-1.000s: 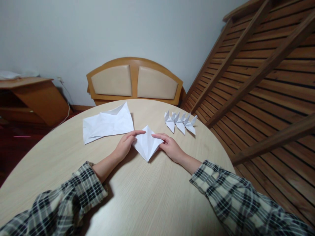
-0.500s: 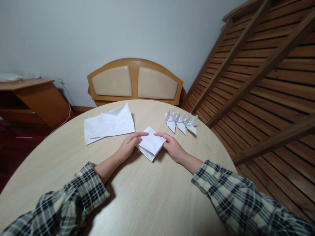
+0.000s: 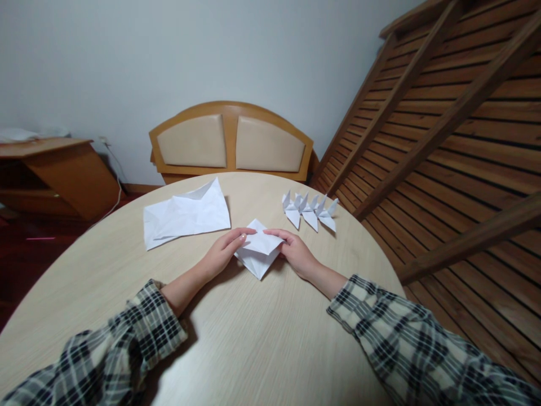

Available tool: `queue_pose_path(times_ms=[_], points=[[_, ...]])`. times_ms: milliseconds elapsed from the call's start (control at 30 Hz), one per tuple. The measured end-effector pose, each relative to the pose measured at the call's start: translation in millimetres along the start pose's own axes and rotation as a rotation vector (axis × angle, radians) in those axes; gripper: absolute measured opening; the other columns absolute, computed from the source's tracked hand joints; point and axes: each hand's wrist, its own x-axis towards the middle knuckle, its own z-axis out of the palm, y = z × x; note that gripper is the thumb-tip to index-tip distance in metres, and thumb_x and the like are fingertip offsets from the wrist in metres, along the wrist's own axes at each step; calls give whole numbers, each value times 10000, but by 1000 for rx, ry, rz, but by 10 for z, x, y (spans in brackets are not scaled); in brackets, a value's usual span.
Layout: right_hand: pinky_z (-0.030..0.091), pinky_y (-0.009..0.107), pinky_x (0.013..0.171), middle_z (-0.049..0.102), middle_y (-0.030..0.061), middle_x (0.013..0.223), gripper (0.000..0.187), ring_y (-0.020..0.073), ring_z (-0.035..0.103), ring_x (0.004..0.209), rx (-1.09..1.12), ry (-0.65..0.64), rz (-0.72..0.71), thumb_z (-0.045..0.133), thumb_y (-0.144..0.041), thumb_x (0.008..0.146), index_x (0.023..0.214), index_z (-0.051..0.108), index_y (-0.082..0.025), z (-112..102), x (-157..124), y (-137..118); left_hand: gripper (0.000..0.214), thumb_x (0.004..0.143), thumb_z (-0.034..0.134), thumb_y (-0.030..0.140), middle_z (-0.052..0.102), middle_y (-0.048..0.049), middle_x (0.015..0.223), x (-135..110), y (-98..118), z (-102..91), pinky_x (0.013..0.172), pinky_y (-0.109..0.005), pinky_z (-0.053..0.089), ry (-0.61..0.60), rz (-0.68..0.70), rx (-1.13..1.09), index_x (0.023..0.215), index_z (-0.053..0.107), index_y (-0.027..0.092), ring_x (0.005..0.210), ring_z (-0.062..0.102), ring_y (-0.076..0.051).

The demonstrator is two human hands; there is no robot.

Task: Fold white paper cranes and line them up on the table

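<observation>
At the middle of the round desk (image 3: 253, 338), a bit toward the far side, sits the paper (image 3: 258, 255), a white piece folded down to a kite-ish shape with its point aimed back at the person. The top flap is lifted and creased across, so it's not lying flat. The left hand (image 3: 220, 255) has its grip closed on the paper's left edge, fingertips on top and thumb tucked underneath. The right hand (image 3: 296, 254) does the same on the right edge, so the piece is pinched between the two, with its lower point resting on the desk. Both arms are in plaid sleeves (image 3: 139, 332).

To the left and a little farther back, a loose pile of sheets (image 3: 186, 214) lies flat, white and slightly crumpled, well apart from the hands. To the right of the paper, near the far edge, a row of cranes (image 3: 310, 210) stands packed side by side, touching each other, just beyond the right hand.

Behind the desk is a chair (image 3: 230, 141) with a padded back, a cabinet (image 3: 63, 169) off to the left and slats (image 3: 443, 141) leaning on the right.
</observation>
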Motion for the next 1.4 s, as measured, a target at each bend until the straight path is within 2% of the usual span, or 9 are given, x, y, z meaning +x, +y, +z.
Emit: queue_pose_path(times_ms=[167,267,500,667,767,1000,1167,1267,1400], points=[[488,390,913,721,43,1118,220,206,629,1001,13,33,10,684,-258,743,949,762,-248,9,6,-17,441,873,570,506,687,-102,1224,-11,-22,2,995,-405,454,-39,76,-29,1174,664,197,1140,603,-294],[493,381,876,728,39,1071,195,211,623,976,17,43,9,694,-296,750,926,763,-246,13,3,-40,463,838,636,473,681,-109,1227,-21,-19,17,936,-397,487,-51,49,15,1209,638,198,1088,623,-281],[475,362,822,721,34,948,176,198,613,874,27,4,27,673,-328,809,943,743,-239,40,1,-52,346,907,515,378,708,-107,1135,-3,-74,27,913,-409,487,-41,65,39,1156,658,185,1010,631,-250],[454,359,842,716,35,925,187,192,607,855,-33,-9,-25,653,-346,828,932,737,-216,57,-15,-59,326,895,480,312,709,-102,1127,20,-149,28,968,-419,464,6,60,25,1116,679,179,1047,625,-257],[445,351,832,710,30,921,209,188,603,849,-68,-14,-37,639,-353,834,952,733,-209,58,-28,-74,332,898,454,302,713,-88,1099,27,-170,32,949,-409,475,26,55,23,1112,681,188,1028,627,-253],[431,333,783,689,22,877,209,180,578,803,-92,-35,-32,645,-375,829,920,721,-203,66,-35,-99,360,898,442,376,717,-100,1072,37,-114,35,928,-406,491,60,27,47,1061,688,169,998,631,-261],[418,320,747,673,25,845,303,178,568,779,-62,-41,-14,671,-468,811,931,701,-191,60,-33,-81,385,882,474,441,723,-94,1051,39,-109,21,916,-403,490,58,9,19,1043,688,165,973,633,-264],[393,305,679,629,14,749,364,165,531,702,-50,-24,6,695,-536,779,841,660,-179,44,-24,-51,515,900,448,586,731,-107,1057,31,-119,30,968,-421,469,78,-23,-89,1006,696,148,1005,634,-290],[411,318,720,652,30,800,409,175,558,746,5,1,22,725,-559,748,863,651,-174,35,-19,-36,743,911,286,727,753,-113,1026,33,-116,55,975,-448,474,67,-117,-283,1045,704,127,998,663,-319]])
